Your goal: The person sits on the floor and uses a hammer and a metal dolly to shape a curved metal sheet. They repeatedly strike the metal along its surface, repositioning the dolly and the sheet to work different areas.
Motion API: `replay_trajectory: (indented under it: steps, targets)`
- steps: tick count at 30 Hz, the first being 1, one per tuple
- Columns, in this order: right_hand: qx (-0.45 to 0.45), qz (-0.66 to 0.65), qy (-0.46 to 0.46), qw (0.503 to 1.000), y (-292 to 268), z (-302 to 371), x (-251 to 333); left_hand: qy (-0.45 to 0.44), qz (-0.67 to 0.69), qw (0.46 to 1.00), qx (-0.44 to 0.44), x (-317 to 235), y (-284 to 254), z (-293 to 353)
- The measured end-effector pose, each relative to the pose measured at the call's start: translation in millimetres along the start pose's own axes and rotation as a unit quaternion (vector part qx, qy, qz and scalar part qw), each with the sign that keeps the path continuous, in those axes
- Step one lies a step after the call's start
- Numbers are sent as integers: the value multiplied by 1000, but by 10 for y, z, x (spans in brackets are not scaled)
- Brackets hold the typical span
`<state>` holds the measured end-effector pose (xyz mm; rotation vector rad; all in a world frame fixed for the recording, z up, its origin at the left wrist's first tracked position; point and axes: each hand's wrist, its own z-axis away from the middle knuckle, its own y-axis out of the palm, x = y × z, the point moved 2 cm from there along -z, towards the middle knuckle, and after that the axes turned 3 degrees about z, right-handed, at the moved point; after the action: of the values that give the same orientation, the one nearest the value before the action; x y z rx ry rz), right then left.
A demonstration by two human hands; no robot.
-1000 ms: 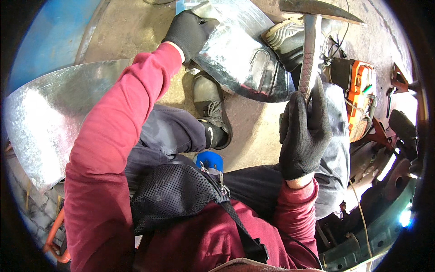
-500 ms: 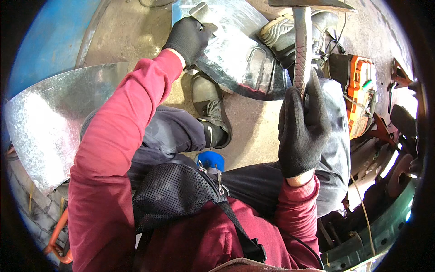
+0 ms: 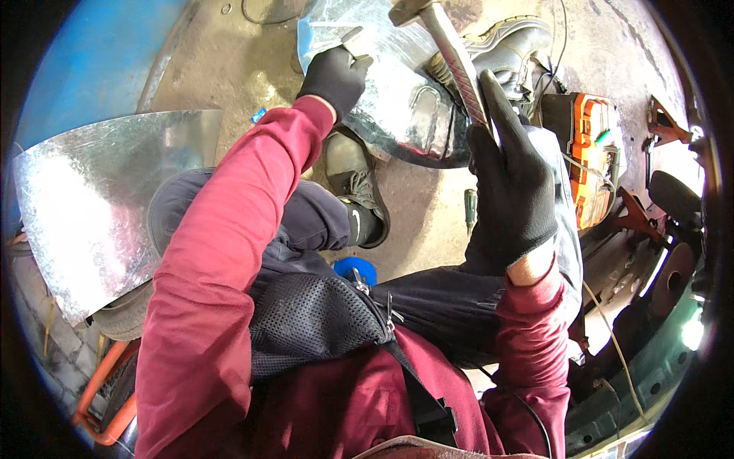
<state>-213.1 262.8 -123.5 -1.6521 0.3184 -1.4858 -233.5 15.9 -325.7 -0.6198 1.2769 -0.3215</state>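
Note:
My left hand (image 3: 334, 79), in a black glove, is closed at the upper middle. It grips a flat metal piece (image 3: 352, 34), whose end sticks out past the fingers over a shiny curved metal sheet (image 3: 390, 73). The hidden part of that piece keeps its exact kind from showing. A hammer (image 3: 456, 65) is held by its ridged handle in my gloved right hand (image 3: 514, 180), above my leg. Its handle tilts up to the left, and the head hangs over the sheet's far right part, at the picture's top edge. A boot (image 3: 501, 50) stands beside the sheet.
Another bent metal sheet (image 3: 99, 199) stands at the left, near a blue surface (image 3: 92, 69). An orange and black case (image 3: 592, 153) lies at the right. A screwdriver-like tool (image 3: 470, 208) and a blue round object (image 3: 355, 270) are on the floor. Metal parts crowd the lower right.
The hammer has swung leftward, from nearly upright to tilted left. My left hand and the metal piece have shifted slightly right and down in view. The screwdriver-like tool has come into sight.

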Motion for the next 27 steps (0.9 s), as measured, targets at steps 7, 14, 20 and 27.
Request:
replay_trajectory:
  steps: [7, 14, 20, 27]
  targets:
    - [58, 32, 60, 996, -147, -128, -13, -34, 32, 999, 18, 154, -109, 8]
    - [53, 16, -4, 998, -109, -249, -161, -64, -35, 997, 24, -16, -80, 8]
    - [36, -6, -108, 993, -29, -318, -192, -34, -45, 998, 1, -104, -1, -6]
    - [62, 26, -94, 993, -15, -377, -190, -26, -106, 994, 18, -140, 131, -126]
